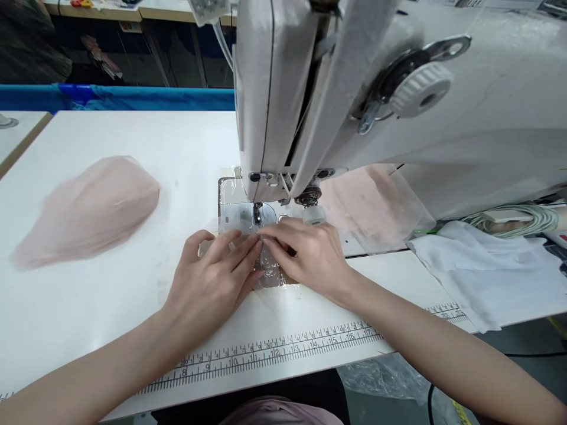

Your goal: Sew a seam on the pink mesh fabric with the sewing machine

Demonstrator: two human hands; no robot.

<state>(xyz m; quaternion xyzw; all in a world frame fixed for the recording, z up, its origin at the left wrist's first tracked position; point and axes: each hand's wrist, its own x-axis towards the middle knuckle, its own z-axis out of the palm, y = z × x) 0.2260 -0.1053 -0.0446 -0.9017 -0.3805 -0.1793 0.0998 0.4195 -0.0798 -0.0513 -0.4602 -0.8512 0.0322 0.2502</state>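
Beneath the sewing machine (292, 100), the right hand (312, 251) pinches its fingertips together. Whether the left hand (217, 277), near the front edge of the table (195, 139), grips, I can't tell.

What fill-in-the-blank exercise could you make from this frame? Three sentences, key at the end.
1. The left hand and right hand meet in front of the needle of a ____ machine.
2. The larger pink cloth lies on the picture's ____ side.
3. A printed scale runs along the near ____ of the tabletop.

Missing words: sewing; left; edge.
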